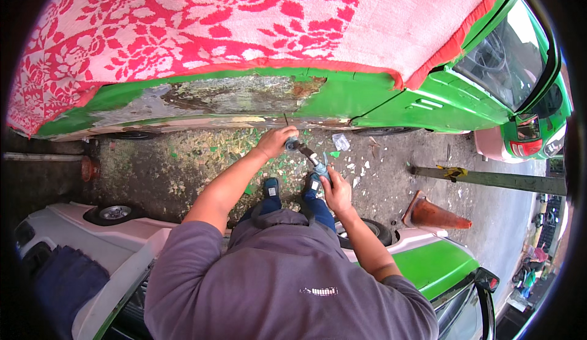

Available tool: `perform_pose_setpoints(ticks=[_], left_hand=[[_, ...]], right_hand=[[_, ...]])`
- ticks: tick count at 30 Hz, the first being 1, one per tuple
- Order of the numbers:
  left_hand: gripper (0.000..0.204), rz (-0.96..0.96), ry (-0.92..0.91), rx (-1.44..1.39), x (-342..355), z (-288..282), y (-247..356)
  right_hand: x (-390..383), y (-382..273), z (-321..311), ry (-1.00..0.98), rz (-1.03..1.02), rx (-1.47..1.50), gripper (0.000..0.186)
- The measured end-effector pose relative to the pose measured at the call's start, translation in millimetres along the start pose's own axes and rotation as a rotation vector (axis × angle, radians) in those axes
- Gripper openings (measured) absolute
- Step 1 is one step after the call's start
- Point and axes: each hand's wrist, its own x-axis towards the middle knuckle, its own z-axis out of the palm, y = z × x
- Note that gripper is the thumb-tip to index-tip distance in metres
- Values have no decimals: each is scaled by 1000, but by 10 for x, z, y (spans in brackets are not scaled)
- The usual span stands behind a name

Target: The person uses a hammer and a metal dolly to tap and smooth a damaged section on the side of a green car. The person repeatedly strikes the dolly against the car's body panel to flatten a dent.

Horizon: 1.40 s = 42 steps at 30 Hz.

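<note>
Both my hands are closed on one slim hand tool (307, 153) with a dark, angled middle, a silvery collar and bluish-grey ends; its exact kind I cannot make out. My left hand (278, 142) grips the end closer to the car, and my right hand (337, 191) wraps the lower blue-grey end. Just beyond the tool stands the side of a green car (367, 98). A stretch of its panel (238, 95) is stripped of paint, showing mottled grey, brown and rust patches. The tool looks apart from that panel.
A pink and red flowered blanket (214, 22) drapes over the car. Paint flakes and a crumpled clear plastic piece (340, 142) litter the ground. Behind me is another white and green car (428, 266). An orange cone (437, 213) lies toppled at right, near a pole (495, 180).
</note>
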Motion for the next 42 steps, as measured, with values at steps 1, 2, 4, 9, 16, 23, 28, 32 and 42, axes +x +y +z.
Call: perform_pose_setpoints(ticks=[1,2,4,9,16,23,28,32,42], left_hand=[[41,-14,15,-7,12,-4,-17],[42,-21,27,-18,44,-21,25],[43,-67,-26,-20,109,-64,41],[43,-85,9,-62,205,-67,111],[38,-78,-6,-114,192,118,133],[40,-115,26,-135,225,-18,169],[46,-132,27,-92,93,-165,150],[47,-131,11,-101,70,-121,99],[46,-124,71,-123,-2,1,92]], right_hand=[[-15,-23,-25,12,-13,39,34],[-82,19,-21,30,-35,41,34],[-132,122,27,70,-94,44,34],[-61,-11,-8,-83,128,34,34],[122,41,162,-99,197,-59,35],[17,18,-30,29,173,156,37],[0,161,-58,92,160,138,35],[37,110,-103,43,184,153,34],[62,120,-225,-86,237,146,35]])
